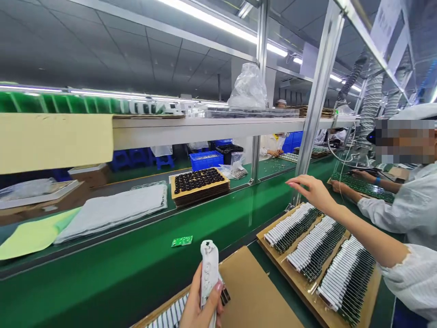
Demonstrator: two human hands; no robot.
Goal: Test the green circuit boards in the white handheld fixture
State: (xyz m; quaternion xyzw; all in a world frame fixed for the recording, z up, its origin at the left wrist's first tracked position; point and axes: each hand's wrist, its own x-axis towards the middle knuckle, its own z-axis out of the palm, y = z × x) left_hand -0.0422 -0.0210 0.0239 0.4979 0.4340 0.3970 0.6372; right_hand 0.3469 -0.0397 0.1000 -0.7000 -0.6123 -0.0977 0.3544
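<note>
My left hand [201,303] is closed around a white plastic housing [209,269], held upright at the bottom centre; a small dark metallic part shows beside it under the thumb. My right hand [307,187] is raised at the right, fingers stretched forward and nothing visible in them, above the far end of a cardboard tray [269,253]. Rows of white-and-dark parts [317,246] stand packed on that tray. Left of my left hand, a small green circuit board [182,241] lies on the green belt [136,255].
Brown cardboard [252,291] lies beside the tray. Beyond the belt sit stacked trays of black round parts [200,180] and white sheets [119,205]. A metal post [316,91] rises near my right hand. A co-worker [406,182] handles green boards at the right.
</note>
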